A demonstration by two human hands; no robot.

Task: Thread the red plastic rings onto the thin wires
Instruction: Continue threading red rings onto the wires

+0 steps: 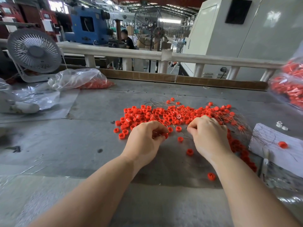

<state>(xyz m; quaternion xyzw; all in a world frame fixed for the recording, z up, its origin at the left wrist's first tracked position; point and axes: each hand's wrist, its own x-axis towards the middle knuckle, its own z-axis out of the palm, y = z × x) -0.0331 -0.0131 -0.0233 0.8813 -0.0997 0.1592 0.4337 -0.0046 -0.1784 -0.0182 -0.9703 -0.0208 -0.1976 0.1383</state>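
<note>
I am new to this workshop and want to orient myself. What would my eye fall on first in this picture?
First, the heap of small red plastic rings spread over the middle of the grey worktable, tangled with thin metal wires. Just in front of it, the left hand pinches a ring and the right hand pinches a wire. At far left stands a white desk fan.
</note>
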